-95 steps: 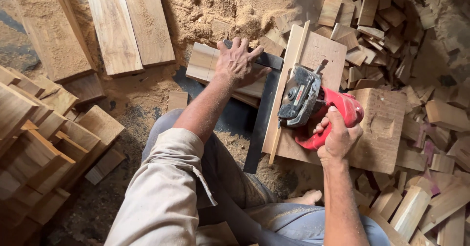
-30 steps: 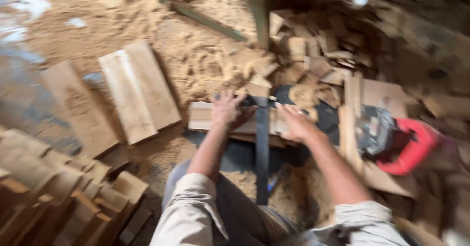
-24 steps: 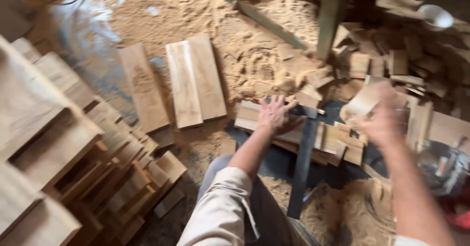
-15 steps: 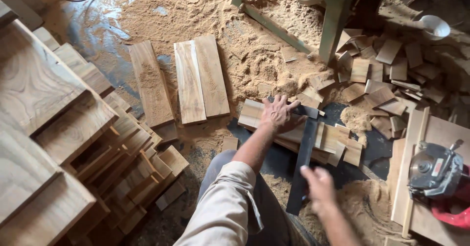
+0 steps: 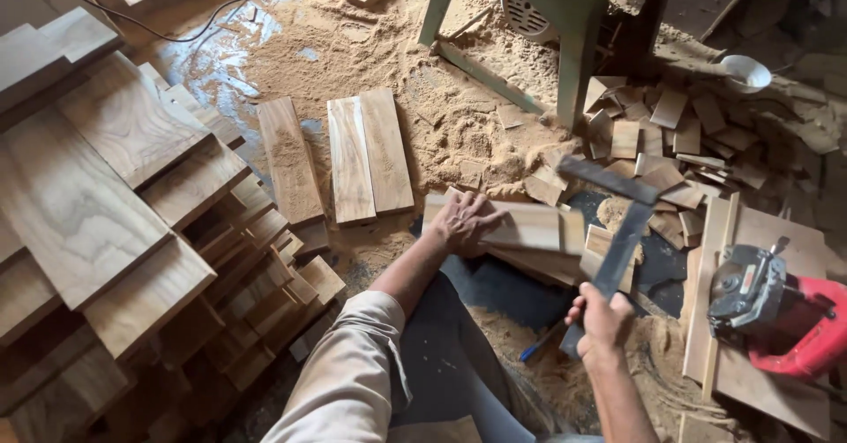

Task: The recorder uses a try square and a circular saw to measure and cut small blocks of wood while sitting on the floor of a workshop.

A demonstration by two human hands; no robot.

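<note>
My left hand (image 5: 465, 222) lies flat on a pale wooden board (image 5: 529, 228) that rests on other short boards on the sawdust floor. My right hand (image 5: 603, 319) grips the lower end of a dark metal T-shaped square (image 5: 618, 231), lifted and tilted, its crossbar over the board's right end. A red and grey circular saw (image 5: 781, 312) rests on a plank at the right, out of my hands. A blue pencil-like stick (image 5: 535, 349) lies on the floor by my right hand.
Stacked planks (image 5: 106, 196) fill the left side. Three boards (image 5: 344, 162) lie side by side on the sawdust ahead. Offcut blocks (image 5: 679, 134) are heaped at the right. A green machine stand (image 5: 565, 19) and a white bowl (image 5: 745, 72) are beyond.
My right hand let go of the saw, reached to the board, then took up the metal square and lifted it. My left hand stayed on the board.
</note>
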